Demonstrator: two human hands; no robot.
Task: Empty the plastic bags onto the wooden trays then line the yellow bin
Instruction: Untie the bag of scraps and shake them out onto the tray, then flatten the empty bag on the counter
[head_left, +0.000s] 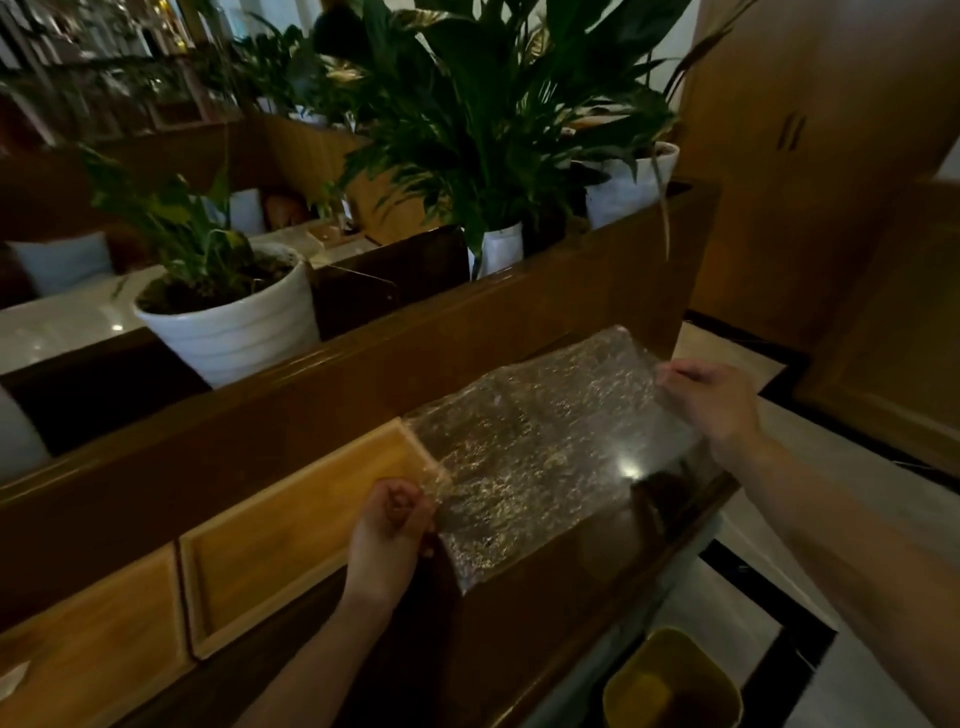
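Observation:
A clear crinkled plastic bag (545, 447) is stretched flat over the dark glossy table between my two hands. My left hand (389, 530) pinches its near left corner, just over the right edge of a wooden tray (291, 525). My right hand (711, 400) grips its far right corner. A second wooden tray (88, 649) lies to the left of the first, touching it. The yellow bin (670, 680) stands on the floor below the table's right edge; I see no liner in it.
A wooden partition (363, 374) runs behind the table, with potted plants in white pots (234, 322) on and beyond it. A wooden cabinet (810, 145) stands at the far right. Light floor tiles surround the bin.

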